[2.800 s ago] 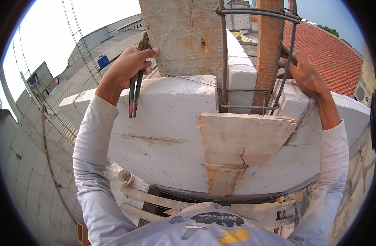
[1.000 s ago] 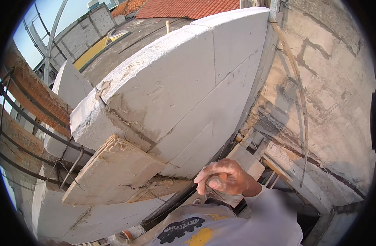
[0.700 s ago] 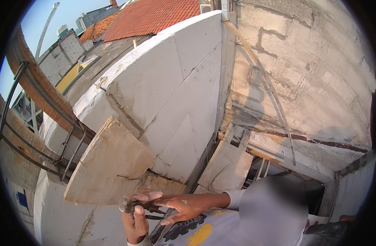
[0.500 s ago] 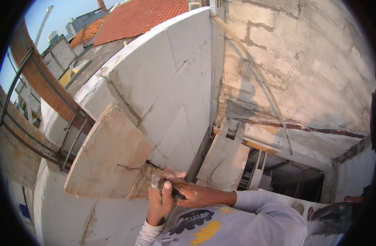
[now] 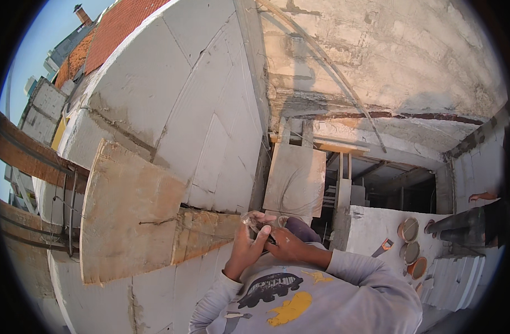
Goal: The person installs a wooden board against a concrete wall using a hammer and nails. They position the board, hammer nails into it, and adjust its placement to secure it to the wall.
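Observation:
My left hand (image 5: 249, 245) and my right hand (image 5: 288, 247) meet in front of my shirt, both closed around dark metal pincers (image 5: 255, 228), which the fingers mostly hide. Just beyond them, a wooden strip (image 5: 207, 234) with tangled wire runs from a weathered plywood board (image 5: 129, 211) fixed against the white block wall (image 5: 193, 94). At the left, a rebar cage (image 5: 71, 222) stands with a rough brown plank (image 5: 26, 145).
Another board (image 5: 294, 178) bridges part of an opening (image 5: 416, 192) with framing below. On the white ledge at right lie a saw (image 5: 383, 246), several buckets (image 5: 409, 228) and stacked blocks (image 5: 455, 281); a co-worker's dark-clothed legs (image 5: 458, 231) are beside them. A thin batten (image 5: 344, 83) leans on the plastered wall.
My hands have come down from the rebar cage and joined on the pincers, which my left hand held earlier. The view has turned right and downward, bringing the ledge and co-worker into sight.

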Demonstrator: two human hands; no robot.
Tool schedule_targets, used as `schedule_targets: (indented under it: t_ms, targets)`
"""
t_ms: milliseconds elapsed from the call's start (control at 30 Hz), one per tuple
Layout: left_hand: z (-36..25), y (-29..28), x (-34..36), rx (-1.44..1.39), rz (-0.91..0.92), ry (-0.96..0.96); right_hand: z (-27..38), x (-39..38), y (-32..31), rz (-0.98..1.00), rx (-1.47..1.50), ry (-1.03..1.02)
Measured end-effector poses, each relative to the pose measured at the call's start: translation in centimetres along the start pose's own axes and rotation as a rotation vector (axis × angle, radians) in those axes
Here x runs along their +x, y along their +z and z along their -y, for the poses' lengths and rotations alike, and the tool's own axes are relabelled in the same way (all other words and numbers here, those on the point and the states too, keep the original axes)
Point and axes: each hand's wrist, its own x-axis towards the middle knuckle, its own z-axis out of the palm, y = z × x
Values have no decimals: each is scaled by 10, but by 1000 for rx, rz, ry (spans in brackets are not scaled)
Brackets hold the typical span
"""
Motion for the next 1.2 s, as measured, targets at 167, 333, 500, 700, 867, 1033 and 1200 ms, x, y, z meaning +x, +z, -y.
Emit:
schedule_targets:
  t_ms: [167,333,500,700,867,1033,1200]
  targets:
    - [36,4,10,-20,55,-48,-32,-1,0,-92,-78,-54]
    - [66,10,12,-62,-30,-219,-52,-4,-1,-147,-126,-83]
    - [87,17,31,11,84,-377,-75,-10,-12,-80,129,204]
    - [118,46,66,70,199,-476,-106,-21,-47,-151,197,334]
    - [143,84,88,-101,278,-567,-143,-40,-53,-356,167,351]
    - [189,77,92,92,390,-699,-157,-76,-50,-508,136,598]
    - [196,58,91,283,470,-742,-186,-149,4,-803,194,815]
